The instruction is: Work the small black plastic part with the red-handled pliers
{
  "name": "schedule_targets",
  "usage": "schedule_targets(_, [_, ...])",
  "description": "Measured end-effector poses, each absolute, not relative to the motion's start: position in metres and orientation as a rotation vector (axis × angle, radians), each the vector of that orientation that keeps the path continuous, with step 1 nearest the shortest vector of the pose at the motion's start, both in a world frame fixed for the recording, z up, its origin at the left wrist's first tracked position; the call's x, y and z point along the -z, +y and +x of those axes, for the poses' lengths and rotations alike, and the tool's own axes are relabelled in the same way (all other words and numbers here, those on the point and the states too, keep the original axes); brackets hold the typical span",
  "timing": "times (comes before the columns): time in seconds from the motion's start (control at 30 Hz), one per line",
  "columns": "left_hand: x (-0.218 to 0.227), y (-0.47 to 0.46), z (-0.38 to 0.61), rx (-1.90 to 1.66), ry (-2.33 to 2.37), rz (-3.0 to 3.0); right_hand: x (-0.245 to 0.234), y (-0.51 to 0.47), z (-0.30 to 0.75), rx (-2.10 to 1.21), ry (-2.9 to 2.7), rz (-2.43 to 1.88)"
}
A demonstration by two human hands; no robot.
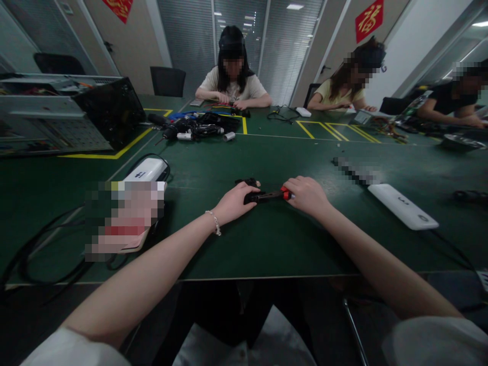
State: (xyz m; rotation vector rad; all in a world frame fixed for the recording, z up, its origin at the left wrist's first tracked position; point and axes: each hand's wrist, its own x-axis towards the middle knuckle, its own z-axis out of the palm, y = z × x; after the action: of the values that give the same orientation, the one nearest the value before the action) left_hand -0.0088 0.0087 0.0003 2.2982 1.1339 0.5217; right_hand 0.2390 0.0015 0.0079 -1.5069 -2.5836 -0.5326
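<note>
Near the middle of the green table, my left hand (237,202) is closed round a small black part (251,196) whose kind I cannot make out. My right hand (308,195) grips the red handles of a pair of pliers (272,194). Their dark jaws point left and meet the black part at my left fingertips; whether they clamp it is too small to tell. Just behind my left hand lies another small black piece (247,181), partly covered by the fingers.
To the left lie a white power bank (147,170), a pixelated phone (133,244) and looped black cables (23,259). A white power bank (403,206) lies to the right. Farther back are an opened computer case (49,117) and a cable pile (206,124). Several people sit across the table.
</note>
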Motion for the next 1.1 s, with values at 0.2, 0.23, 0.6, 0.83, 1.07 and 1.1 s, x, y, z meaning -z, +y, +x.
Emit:
schedule_targets(0.2, [0.0030,0.0101,-0.0096,-0.535,1.126,2.306,-0.0084,0.0022,0.2398,0.546,-2.589,-1.498])
schedule_targets(0.23, [0.0032,0.0102,-0.0096,-0.534,1.126,2.303,-0.0080,0.0023,0.2399,0.552,-2.587,-1.500])
schedule_targets(0.6, [0.0009,0.0100,-0.0089,-0.527,1.134,2.314,-0.0079,0.0015,0.2392,0.557,-2.585,-1.484])
schedule_targets(0.83, [-0.0015,0.0092,-0.0092,-0.495,1.138,2.294,-0.0085,0.0018,0.2402,0.557,-2.581,-1.510])
schedule_targets(1.07, [-0.0016,0.0086,-0.0088,-0.507,1.137,2.284,-0.0077,0.0012,0.2393,0.541,-2.588,-1.489])
schedule_targets(1.1, [-0.0013,0.0087,-0.0089,-0.508,1.135,2.285,-0.0081,0.0012,0.2393,0.541,-2.590,-1.485])
